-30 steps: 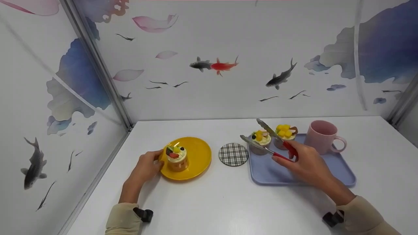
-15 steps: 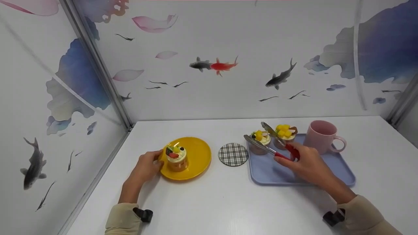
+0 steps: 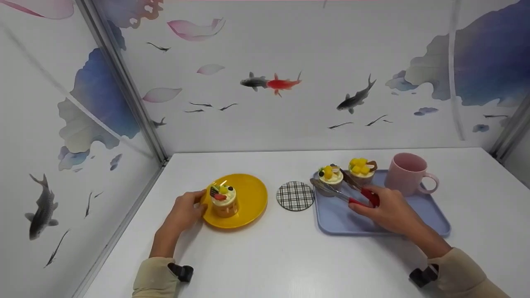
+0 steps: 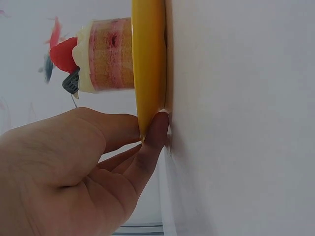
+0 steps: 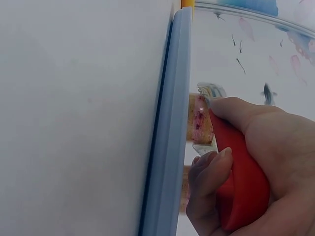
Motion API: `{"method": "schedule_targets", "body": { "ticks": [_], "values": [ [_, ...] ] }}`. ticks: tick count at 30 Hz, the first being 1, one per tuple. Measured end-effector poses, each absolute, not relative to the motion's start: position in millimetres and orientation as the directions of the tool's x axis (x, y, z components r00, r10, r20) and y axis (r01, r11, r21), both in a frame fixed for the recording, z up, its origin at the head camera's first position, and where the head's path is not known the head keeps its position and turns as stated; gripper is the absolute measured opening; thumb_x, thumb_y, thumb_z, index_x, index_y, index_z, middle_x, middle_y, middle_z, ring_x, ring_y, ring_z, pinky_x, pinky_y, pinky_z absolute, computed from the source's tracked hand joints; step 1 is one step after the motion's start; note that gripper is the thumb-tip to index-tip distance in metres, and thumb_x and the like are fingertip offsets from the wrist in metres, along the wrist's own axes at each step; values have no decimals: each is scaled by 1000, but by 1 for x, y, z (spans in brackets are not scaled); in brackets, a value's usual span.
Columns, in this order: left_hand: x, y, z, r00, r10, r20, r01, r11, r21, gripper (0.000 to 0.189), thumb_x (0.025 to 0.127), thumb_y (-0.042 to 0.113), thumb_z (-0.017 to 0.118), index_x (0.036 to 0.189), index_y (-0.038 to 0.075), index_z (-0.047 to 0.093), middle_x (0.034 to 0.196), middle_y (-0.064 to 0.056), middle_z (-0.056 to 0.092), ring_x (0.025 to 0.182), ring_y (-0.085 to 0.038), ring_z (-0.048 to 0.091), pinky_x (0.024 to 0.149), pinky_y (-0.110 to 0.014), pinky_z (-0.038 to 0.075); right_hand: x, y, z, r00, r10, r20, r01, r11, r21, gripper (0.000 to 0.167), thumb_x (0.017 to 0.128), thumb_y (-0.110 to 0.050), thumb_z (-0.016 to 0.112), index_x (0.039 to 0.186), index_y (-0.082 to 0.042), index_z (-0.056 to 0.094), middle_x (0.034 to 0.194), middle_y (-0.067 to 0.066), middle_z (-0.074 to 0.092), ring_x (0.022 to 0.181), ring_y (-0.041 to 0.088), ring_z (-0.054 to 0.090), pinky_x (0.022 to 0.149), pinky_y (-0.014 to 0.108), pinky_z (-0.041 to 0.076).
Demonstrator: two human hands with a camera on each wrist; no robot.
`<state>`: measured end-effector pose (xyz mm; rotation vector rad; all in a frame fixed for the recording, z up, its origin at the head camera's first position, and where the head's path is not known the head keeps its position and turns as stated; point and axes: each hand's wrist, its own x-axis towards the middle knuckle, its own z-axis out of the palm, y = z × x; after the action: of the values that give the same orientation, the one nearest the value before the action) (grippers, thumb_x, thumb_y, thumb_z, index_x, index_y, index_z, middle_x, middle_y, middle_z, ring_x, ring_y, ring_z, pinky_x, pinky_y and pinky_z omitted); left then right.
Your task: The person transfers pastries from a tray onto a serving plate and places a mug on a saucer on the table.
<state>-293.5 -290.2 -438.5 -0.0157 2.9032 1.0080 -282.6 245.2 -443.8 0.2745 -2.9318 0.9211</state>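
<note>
My left hand [image 3: 186,211] pinches the left rim of a yellow plate [image 3: 254,198], thumb on top and fingers beneath, as the left wrist view shows. A fruit-topped cup cake [image 3: 225,203] stands upright on that plate. In my right hand [image 3: 391,209] I grip red-handled metal tongs [image 3: 356,202]. Their two arms are spread on either side of a second cup cake [image 3: 330,176], at the back left corner of a blue tray [image 3: 348,225]. Whether the tips touch its sides I cannot tell. A third cup cake [image 3: 361,167], topped with yellow cubes, stands right behind the tongs.
A pink mug [image 3: 406,174] stands on the tray's right side, handle to the right. Between plate and tray lies a round checked coaster [image 3: 295,196]. A white wall panel [image 3: 265,128] with painted fish closes off the back of the white table [image 3: 265,256].
The tongs have come down, their tips going from above the second cup cake to either side of it. My left hand and the plate have stayed put.
</note>
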Motion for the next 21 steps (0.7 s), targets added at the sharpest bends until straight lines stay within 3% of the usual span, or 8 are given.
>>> {"method": "schedule_targets", "body": {
  "ticks": [8,21],
  "values": [
    [-294,-289,-438,-998,10,-59,-28,794,608,56,108,3,62,161,0,47,161,-23,55,156,-42,46,130,-57,37,-284,248,-444,-987,-155,43,-152,814,-560,72,91,-60,81,129,0,68,93,8,69,84,23,60,60,25,50],
    [-295,-290,-440,-998,17,-65,-27,790,612,56,108,3,62,161,0,47,161,-23,56,156,-42,46,130,-57,37,-282,247,-444,-987,-155,33,-146,815,-560,71,92,-58,82,132,0,72,89,5,68,84,22,59,59,25,48]
  ]
}}
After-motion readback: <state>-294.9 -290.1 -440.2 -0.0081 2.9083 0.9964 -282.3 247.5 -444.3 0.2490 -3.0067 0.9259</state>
